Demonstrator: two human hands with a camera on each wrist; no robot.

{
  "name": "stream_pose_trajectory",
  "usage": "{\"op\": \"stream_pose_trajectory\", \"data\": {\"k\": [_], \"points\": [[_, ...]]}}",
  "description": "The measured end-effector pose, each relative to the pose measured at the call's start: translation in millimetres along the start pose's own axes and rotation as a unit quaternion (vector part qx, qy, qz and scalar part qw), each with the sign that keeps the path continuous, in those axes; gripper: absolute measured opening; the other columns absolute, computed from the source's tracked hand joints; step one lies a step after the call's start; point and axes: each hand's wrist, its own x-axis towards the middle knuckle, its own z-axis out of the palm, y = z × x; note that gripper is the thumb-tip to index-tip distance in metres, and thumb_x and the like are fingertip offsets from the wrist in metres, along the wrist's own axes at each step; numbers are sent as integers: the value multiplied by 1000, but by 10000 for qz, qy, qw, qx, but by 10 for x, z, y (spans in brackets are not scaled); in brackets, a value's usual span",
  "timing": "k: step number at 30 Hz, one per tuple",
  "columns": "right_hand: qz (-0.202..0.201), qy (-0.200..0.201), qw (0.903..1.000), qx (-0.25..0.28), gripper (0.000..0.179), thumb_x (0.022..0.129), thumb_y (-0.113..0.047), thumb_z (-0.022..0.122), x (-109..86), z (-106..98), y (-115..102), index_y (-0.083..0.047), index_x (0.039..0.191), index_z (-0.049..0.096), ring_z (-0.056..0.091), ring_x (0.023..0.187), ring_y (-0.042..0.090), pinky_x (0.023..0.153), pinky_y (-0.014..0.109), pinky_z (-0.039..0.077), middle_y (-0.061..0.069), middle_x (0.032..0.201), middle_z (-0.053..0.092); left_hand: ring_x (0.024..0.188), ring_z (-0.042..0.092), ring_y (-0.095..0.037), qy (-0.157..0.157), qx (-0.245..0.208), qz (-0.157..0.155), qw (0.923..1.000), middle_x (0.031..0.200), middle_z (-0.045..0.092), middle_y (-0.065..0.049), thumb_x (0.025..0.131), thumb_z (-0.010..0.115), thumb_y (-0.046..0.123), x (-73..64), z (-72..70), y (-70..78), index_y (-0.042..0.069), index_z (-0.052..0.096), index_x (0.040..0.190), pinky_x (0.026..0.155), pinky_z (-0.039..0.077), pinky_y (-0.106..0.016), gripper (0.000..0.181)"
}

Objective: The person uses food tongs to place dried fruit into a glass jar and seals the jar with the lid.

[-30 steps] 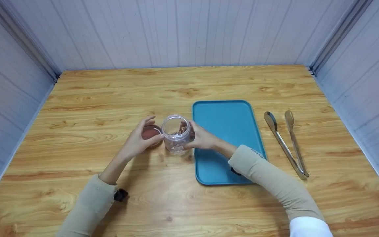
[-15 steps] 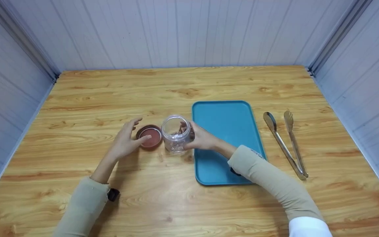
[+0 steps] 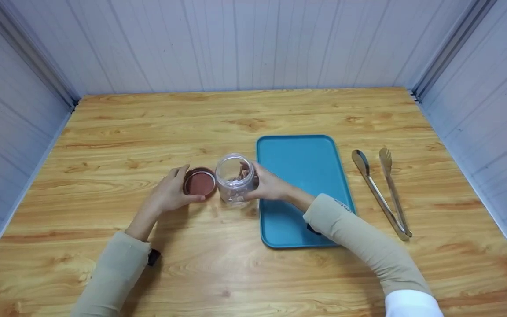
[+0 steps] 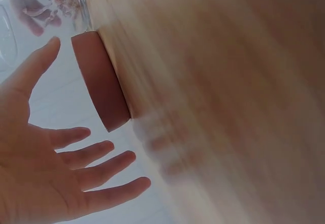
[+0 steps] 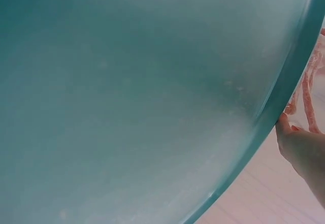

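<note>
A clear jar (image 3: 232, 194) stands uncapped beside the blue tray, with some reddish strip-like pieces inside it. My right hand (image 3: 272, 182) grips the jar from its right side, fingers and thumb around the wall. Just left of the jar, a reddish-brown lid (image 3: 201, 183) lies on the table with its hollow side up. My left hand (image 3: 169, 193) is at the lid's left side. In the left wrist view, its spread fingers and thumb stand a little apart from the lid's edge. The right wrist view shows mostly the tray, with part of my right hand (image 5: 306, 152) beyond its rim.
The blue tray (image 3: 299, 163) lies to the right of the jar, under my right forearm. Metal tongs (image 3: 381, 198) rest spread on the wooden table (image 3: 148, 123) farther right. Pale panel walls (image 3: 253, 44) close off the back and both sides.
My left hand has drawn away from the lid to the left, uncovering it, then come slightly back towards it with the thumb lower. The right hand and jar have stayed put.
</note>
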Motion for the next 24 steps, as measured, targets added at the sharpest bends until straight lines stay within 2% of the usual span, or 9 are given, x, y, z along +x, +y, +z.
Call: {"op": "stream_pose_trajectory", "data": {"k": [4,9,20,24], "points": [[-9,-27,10000,-39,86,69,1,71,2,-3,-9,8,134,15,37,115,34,94,38,31,28,126,35,112,33,-47,-266,264,-147,9992,128,28,-34,67,72,46,25,0,2,-5,17,137,90,28,-56,102],[-98,-82,9999,31,86,70,1,70,8,-8,-8,8,134,14,36,115,34,94,38,31,28,127,33,114,30,-48,-432,526,-238,9974,129,28,-34,67,71,48,60,-16,18,-6,15,137,91,27,-56,105],[-146,-23,9999,-13,87,69,-2,72,24,-11,10,9,133,15,36,116,34,95,38,29,28,128,33,115,27,-46,-591,745,-341,9949,131,28,-29,62,73,51,99,-3,41,-2,16,138,87,28,-59,109],[-195,79,9997,-130,89,67,-7,76,92,-3,190,5,134,18,37,116,29,95,36,29,24,129,35,115,28,-45,-579,800,-366,9944,130,30,-28,62,73,51,106,5,42,-2,20,137,86,29,-59,106]]}}
